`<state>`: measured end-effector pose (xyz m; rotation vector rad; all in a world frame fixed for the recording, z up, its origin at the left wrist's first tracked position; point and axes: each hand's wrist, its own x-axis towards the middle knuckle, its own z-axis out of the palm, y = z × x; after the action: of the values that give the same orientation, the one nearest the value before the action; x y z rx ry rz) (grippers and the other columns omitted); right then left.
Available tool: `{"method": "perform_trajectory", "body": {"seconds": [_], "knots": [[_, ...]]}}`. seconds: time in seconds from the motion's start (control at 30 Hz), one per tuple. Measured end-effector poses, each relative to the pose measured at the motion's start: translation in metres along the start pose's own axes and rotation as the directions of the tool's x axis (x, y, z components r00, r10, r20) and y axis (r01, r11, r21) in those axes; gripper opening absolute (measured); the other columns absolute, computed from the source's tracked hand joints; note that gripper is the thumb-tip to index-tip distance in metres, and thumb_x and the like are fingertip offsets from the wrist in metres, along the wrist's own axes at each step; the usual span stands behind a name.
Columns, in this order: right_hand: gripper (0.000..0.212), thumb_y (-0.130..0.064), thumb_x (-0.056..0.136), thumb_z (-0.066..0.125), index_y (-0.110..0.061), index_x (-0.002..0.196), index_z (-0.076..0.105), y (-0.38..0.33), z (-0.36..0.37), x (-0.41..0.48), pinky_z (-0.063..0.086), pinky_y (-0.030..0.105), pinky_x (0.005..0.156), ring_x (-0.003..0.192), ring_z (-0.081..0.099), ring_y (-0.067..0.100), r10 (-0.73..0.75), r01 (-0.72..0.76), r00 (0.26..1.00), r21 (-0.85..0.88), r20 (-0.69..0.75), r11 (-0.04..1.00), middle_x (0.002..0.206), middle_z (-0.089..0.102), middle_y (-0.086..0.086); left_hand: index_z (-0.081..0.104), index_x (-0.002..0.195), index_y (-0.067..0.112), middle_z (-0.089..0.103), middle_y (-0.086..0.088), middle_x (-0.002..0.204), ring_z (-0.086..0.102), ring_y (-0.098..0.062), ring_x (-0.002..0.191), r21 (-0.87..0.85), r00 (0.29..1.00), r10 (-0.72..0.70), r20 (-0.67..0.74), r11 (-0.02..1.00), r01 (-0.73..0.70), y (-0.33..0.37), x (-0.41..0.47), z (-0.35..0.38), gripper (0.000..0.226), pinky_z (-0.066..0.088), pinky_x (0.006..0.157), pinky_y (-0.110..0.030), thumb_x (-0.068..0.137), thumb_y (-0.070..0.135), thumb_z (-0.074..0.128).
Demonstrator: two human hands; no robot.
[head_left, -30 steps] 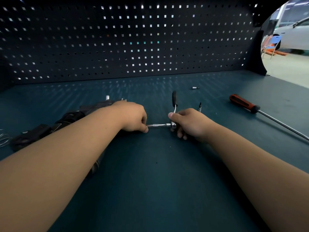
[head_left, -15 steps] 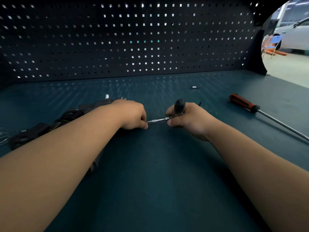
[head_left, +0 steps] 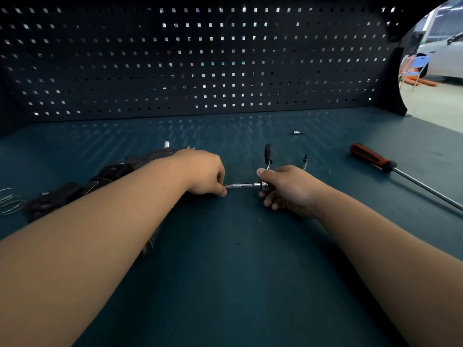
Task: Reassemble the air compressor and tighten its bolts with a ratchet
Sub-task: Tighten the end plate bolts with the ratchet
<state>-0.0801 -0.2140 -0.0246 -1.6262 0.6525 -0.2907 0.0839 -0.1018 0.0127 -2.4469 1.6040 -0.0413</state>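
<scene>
Nearest the camera, 2 bare forearms reach forward over the dark teal counter (head_left: 225, 284) and converge on its middle. The left forearm lies across the air compressor (head_left: 112, 171), a dark, long body stretching from the left side of the counter toward the centre, so much of it is hidden. A loop of thin wire (head_left: 10, 201) rests at the far left edge, just beside the compressor's outer end.

The left hand (head_left: 205, 174) sits on the compressor's right end, its fingers curled down and holding it. The right hand (head_left: 288, 189) grips the ratchet (head_left: 263, 185) at its head, thumb on top and fingers curled underneath. A knurled silver extension bar (head_left: 239, 185) runs level from that head leftward, and its tip disappears under the left thumb, so the bolt itself cannot be seen. The ratchet's black handle (head_left: 267, 152) points away from the person, beyond the right thumb.

Just past the right hand, 1 small bit (head_left: 304, 162) stands upright on the counter. Behind the compressor a short silver cylinder (head_left: 166, 144) shows above the left wrist. Farther right lies a screwdriver (head_left: 370, 157) with a red and black grip, its long steel shaft running toward the right edge. A small socket (head_left: 297, 132) lies on its side farther back. A dark pegboard (head_left: 200, 58) closes the rear of the counter, and a white car (head_left: 448, 58) shows beyond its right end.
</scene>
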Motion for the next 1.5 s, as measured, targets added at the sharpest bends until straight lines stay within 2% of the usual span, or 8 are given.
{"method": "perform_trajectory", "body": {"seconds": [0.3, 0.5, 0.67, 0.77, 0.83, 1.0, 1.13, 1.5], "knots": [[0.023, -0.022, 0.098, 0.054, -0.004, 0.085, 0.054, 0.001, -0.003, -0.002, 0.046, 0.021, 0.043, 0.046, 0.058, 0.012, -0.036, 0.037, 0.999, -0.046, 0.023, 0.998, 0.075, 0.057, 0.009, 0.056, 0.068, 0.033, 0.059, 0.017, 0.077, 0.045, 0.003, 0.07, -0.074, 0.999, 0.022, -0.028, 0.997, -0.024, 0.0, -0.002, -0.001, 0.024, 0.044, 0.072, -0.031, 0.079, 0.051, 0.069], [0.026, 0.007, 0.084, 0.064, -0.02, 0.083, 0.064, 0.001, -0.01, -0.004, 0.049, 0.014, 0.065, 0.06, 0.059, 0.002, -0.38, 0.377, 0.923, -0.325, 0.057, 0.867, 0.066, 0.063, -0.011, 0.063, 0.073, 0.034, 0.063, 0.017, 0.079, 0.054, -0.006, 0.076, -0.146, 0.998, 0.011, -0.06, 0.989, -0.02, 0.0, -0.007, -0.008, 0.019, 0.039, 0.065, -0.027, 0.08, 0.051, 0.068], [0.017, -0.001, 0.084, 0.067, -0.014, 0.095, 0.068, 0.004, -0.01, 0.0, 0.05, 0.019, 0.069, 0.061, 0.06, 0.006, -0.354, 0.35, 0.934, -0.341, 0.052, 0.873, 0.069, 0.068, -0.01, 0.067, 0.112, 0.027, 0.068, 0.0, 0.113, 0.052, -0.023, 0.116, -0.424, 0.848, -0.259, -0.462, 0.904, 0.046, -0.036, -0.015, -0.017, 0.027, 0.044, 0.098, -0.035, 0.089, 0.039, 0.058], [0.017, -0.005, 0.086, 0.066, -0.015, 0.098, 0.064, 0.005, -0.011, 0.002, 0.052, 0.021, 0.057, 0.055, 0.062, 0.007, -0.286, 0.292, 0.956, -0.316, 0.065, 0.903, 0.062, 0.067, -0.006, 0.048, 0.137, 0.019, 0.05, -0.012, 0.14, 0.039, -0.033, 0.129, -0.364, 0.837, -0.516, -0.18, 0.826, 0.431, -0.059, -0.011, -0.01, 0.045, 0.037, 0.102, -0.037, 0.097, 0.039, 0.044], [0.008, -0.01, 0.088, 0.063, -0.013, 0.095, 0.061, 0.005, -0.009, 0.0, 0.047, 0.022, 0.047, 0.049, 0.061, 0.011, -0.255, 0.276, 0.961, -0.34, 0.106, 0.899, 0.058, 0.065, -0.005, 0.044, 0.139, 0.011, 0.044, -0.014, 0.144, 0.042, -0.033, 0.128, -0.413, 0.842, -0.538, -0.027, 0.773, 0.481, -0.059, -0.005, -0.005, 0.047, 0.034, 0.09, -0.033, 0.101, 0.037, 0.034], [0.031, -0.037, 0.095, 0.047, -0.012, 0.078, 0.055, 0.004, -0.002, 0.003, 0.042, 0.028, 0.048, 0.05, 0.053, 0.023, -0.114, 0.125, 0.992, -0.366, 0.051, 0.922, 0.071, 0.071, 0.009, 0.05, 0.133, 0.014, 0.047, -0.014, 0.139, 0.045, -0.033, 0.124, -0.456, 0.856, -0.49, -0.163, 0.807, 0.375, -0.053, -0.005, -0.005, 0.051, 0.036, 0.089, -0.035, 0.097, 0.049, 0.041], [0.045, -0.045, 0.093, 0.044, -0.013, 0.064, 0.06, 0.003, 0.0, 0.004, 0.04, 0.034, 0.057, 0.043, 0.047, 0.02, -0.071, 0.07, 0.997, -0.435, 0.014, 0.898, 0.069, 0.069, 0.019, 0.059, 0.103, 0.037, 0.044, 0.001, 0.137, 0.034, -0.027, 0.128, -0.307, 0.963, -0.148, -0.225, 0.949, 0.074, -0.024, -0.015, -0.008, 0.029, 0.032, 0.107, -0.046, 0.079, 0.054, 0.065], [0.017, -0.024, 0.095, 0.058, -0.011, 0.084, 0.059, 0.006, -0.003, 0.004, 0.049, 0.026, 0.051, 0.053, 0.059, 0.02, -0.111, 0.102, 0.994, -0.288, -0.016, 0.952, 0.075, 0.067, 0.01, 0.062, 0.077, 0.037, 0.06, 0.019, 0.078, 0.053, -0.01, 0.087, 0.073, 0.997, 0.014, -0.075, 0.997, -0.008, -0.009, -0.01, -0.001, 0.021, 0.031, 0.087, -0.037, 0.08, 0.058, 0.064]]}}
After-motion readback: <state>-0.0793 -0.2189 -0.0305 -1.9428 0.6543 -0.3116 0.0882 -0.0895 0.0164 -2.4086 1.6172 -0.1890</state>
